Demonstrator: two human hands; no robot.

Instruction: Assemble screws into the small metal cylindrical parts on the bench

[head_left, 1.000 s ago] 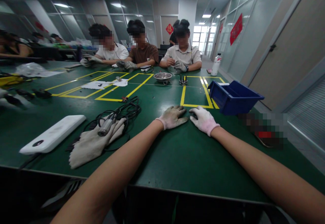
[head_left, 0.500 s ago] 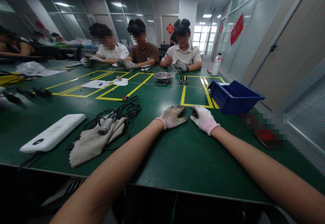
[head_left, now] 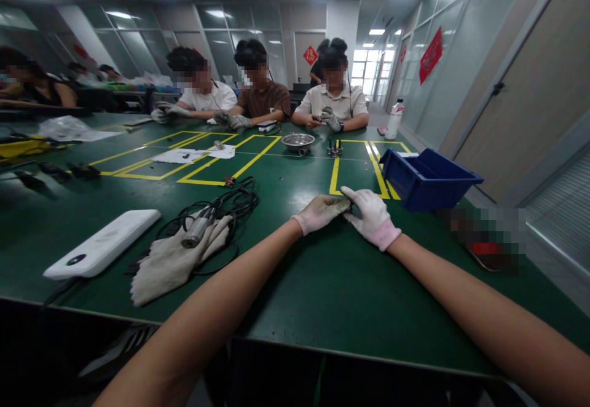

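Observation:
Both of my hands wear pale gloves and meet above the green table (head_left: 295, 296), near the front edge of a yellow tape rectangle. My left hand (head_left: 322, 211) has its fingers together, their tips on a small dark object (head_left: 349, 208) between the hands. My right hand (head_left: 370, 213) arches over from the right, its fingers bent around the same spot. What the dark object is cannot be made out. Beyond them stand several small metal parts (head_left: 335, 147) and a steel bowl (head_left: 297, 142).
A blue bin (head_left: 431, 179) stands to the right, a bottle (head_left: 394, 119) behind it. At left lie a white power bank (head_left: 102, 244), a cloth glove (head_left: 161, 268), a metal cylinder (head_left: 198, 232) and black cables (head_left: 237, 201). Three people sit across the table.
My left hand has moved right and closed its spread fingers at the dark object. My right hand has lifted slightly and reshaped around it. The view has shifted a little.

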